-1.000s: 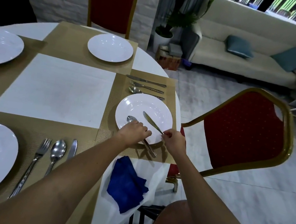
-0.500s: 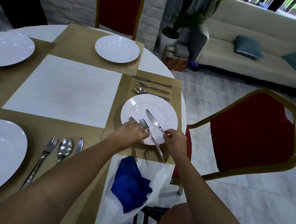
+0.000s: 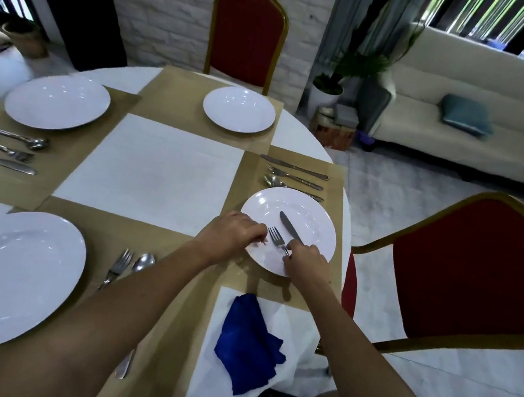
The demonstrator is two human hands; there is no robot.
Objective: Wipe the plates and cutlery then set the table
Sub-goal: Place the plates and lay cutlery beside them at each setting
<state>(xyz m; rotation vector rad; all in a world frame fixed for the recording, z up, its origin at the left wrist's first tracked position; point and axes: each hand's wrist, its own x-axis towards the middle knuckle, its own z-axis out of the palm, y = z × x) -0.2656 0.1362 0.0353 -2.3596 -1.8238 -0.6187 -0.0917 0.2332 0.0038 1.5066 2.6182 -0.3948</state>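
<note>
Small white plate (image 3: 317, 225) lies at the table's right edge. Right hand (image 3: 307, 259) pinches the fork (image 3: 275, 236) handle, knife (image 3: 288, 224) alongside. Left hand (image 3: 232, 234) is curled at the rim (contents indiscernible). Recommendation: steady the plate and lift the cutlery clear together.

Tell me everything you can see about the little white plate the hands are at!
The plate is round, plain white and glossy, like china, with a broad rim and a shallow well. It lies flat on a gold placemat near the table's edge. A fork and a knife lie on it, tips pointing away from the person. The left hand covers its near-left rim. The right hand is over its near rim, fingers pinching the fork's handle.
</note>
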